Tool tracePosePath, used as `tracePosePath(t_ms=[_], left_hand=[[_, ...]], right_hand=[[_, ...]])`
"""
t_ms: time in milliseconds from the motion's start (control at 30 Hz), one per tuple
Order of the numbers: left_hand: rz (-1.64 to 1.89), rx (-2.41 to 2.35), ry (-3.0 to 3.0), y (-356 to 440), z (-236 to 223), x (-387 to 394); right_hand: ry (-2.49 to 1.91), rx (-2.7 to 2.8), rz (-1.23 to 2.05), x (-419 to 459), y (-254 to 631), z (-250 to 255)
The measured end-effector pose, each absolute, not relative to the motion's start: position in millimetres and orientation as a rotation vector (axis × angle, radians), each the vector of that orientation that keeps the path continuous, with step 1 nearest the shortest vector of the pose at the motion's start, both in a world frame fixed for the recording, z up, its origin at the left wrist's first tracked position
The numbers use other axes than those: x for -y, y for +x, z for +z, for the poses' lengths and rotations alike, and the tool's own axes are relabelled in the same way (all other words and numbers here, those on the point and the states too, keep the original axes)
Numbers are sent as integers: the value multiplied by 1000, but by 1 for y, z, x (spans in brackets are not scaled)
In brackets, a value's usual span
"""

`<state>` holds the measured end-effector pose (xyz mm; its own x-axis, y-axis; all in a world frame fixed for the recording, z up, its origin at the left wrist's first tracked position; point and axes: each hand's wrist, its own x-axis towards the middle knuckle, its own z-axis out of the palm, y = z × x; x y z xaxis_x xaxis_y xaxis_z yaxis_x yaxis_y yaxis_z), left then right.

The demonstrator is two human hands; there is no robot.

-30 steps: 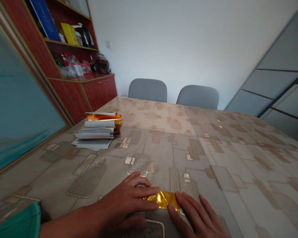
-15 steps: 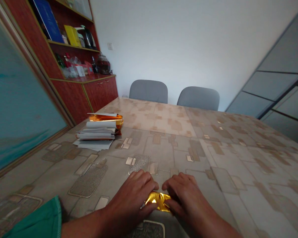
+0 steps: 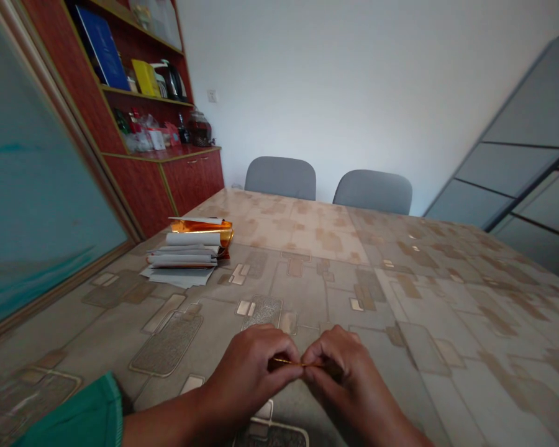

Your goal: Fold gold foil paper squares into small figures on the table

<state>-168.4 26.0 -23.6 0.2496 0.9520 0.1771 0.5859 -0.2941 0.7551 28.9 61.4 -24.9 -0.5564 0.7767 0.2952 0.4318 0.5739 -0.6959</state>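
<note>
My left hand (image 3: 251, 375) and my right hand (image 3: 342, 372) meet just above the near edge of the table (image 3: 423, 298), fingers curled. Between their fingertips they pinch a small folded piece of gold foil paper (image 3: 289, 362), seen edge-on as a thin gold strip. Most of the foil is hidden by my fingers. A green sleeve (image 3: 74, 422) covers my left forearm at the bottom left.
A stack of white and gold foil sheets (image 3: 190, 249) lies at the table's left. Two grey chairs (image 3: 281, 177) (image 3: 372, 190) stand at the far side. A red-brown cabinet with shelves (image 3: 168, 167) is at the back left, and a framed teal panel (image 3: 32, 205) leans on the left.
The gold foil lay flat under my fingers a second ago. Both hands closed in on it, lifted it off the table and now pinch it edge-on.
</note>
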Motion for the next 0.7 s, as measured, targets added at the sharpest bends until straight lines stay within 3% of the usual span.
tracePosePath(t_ms=[333,533,700], left_hand=[[1038,-1337,1881,-180,-16,-32],[1162,-1423,1340,-181,-8,-38],[1204,-1325,1149,-174,-13,-36]], right_hand=[[-953,1743,1296,-76,48,-23],[-1097,1200,1500,-89,60,-16],[-907,1310,1734,-71,35,-16]])
